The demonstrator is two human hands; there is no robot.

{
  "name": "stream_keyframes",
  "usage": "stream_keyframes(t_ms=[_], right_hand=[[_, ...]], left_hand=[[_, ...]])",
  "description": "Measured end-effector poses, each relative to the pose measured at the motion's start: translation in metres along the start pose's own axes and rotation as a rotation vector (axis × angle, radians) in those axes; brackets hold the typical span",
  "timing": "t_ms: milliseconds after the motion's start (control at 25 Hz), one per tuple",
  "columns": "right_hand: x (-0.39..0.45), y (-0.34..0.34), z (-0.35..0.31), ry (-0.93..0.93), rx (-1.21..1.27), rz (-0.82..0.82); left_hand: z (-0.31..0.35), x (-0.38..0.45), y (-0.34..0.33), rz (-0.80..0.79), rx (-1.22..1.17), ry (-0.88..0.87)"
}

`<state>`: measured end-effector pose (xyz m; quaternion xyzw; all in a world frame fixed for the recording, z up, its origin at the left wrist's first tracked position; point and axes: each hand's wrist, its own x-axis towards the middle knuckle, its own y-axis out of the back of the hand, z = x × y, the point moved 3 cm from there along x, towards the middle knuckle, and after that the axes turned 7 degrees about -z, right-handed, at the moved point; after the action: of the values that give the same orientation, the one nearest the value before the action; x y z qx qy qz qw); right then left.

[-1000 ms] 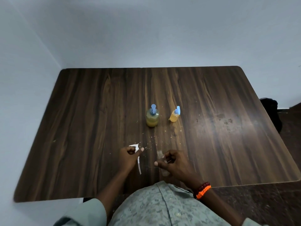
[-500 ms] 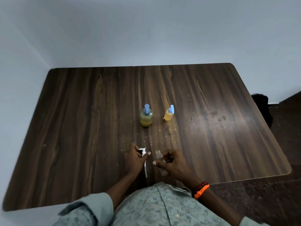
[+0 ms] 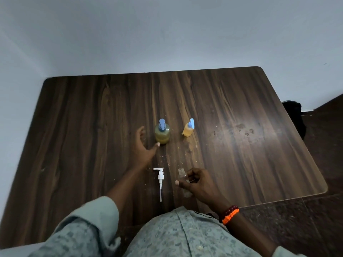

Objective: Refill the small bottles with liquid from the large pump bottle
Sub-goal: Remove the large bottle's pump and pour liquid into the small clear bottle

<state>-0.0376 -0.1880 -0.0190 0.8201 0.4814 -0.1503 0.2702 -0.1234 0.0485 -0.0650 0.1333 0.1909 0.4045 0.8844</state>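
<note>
We are reaching our open left hand (image 3: pixel 143 145) toward the pump bottle (image 3: pixel 162 133), its thumb just beside the base, while our right hand (image 3: pixel 196 183) is gripping the empty bottle (image 3: pixel 182 178) near the white pump (image 3: pixel 160 179); we should be grasping low, keeping it upright.

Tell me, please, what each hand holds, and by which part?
The right hand holds the clear bottle by its body. The left hand is open, holding nothing.
</note>
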Motion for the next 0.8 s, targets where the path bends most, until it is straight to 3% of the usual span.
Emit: stream_keyframes(t_ms=[120,200,400,600,680,800], right_hand=[[-0.002,0.005,0.005,-0.027,0.007,0.001],[-0.003,0.008,0.009,-0.035,0.003,0.015],[-0.016,0.018,0.026,0.001,-0.117,0.076],[-0.021,0.031,0.041,0.007,0.017,0.133],[-0.021,0.043,0.040,0.022,0.051,0.152],[-0.015,0.062,0.032,0.057,0.048,0.137]], left_hand=[[0.026,0.034,-0.006,-0.317,0.051,-0.005],[0.028,0.045,-0.013,-0.437,0.064,-0.006],[0.024,0.060,-0.027,-0.327,0.013,-0.030],[0.029,0.035,-0.034,-0.162,-0.013,0.023],[0.031,0.016,-0.035,-0.202,-0.051,0.083],[0.038,-0.024,-0.043,-0.351,-0.324,0.092]])
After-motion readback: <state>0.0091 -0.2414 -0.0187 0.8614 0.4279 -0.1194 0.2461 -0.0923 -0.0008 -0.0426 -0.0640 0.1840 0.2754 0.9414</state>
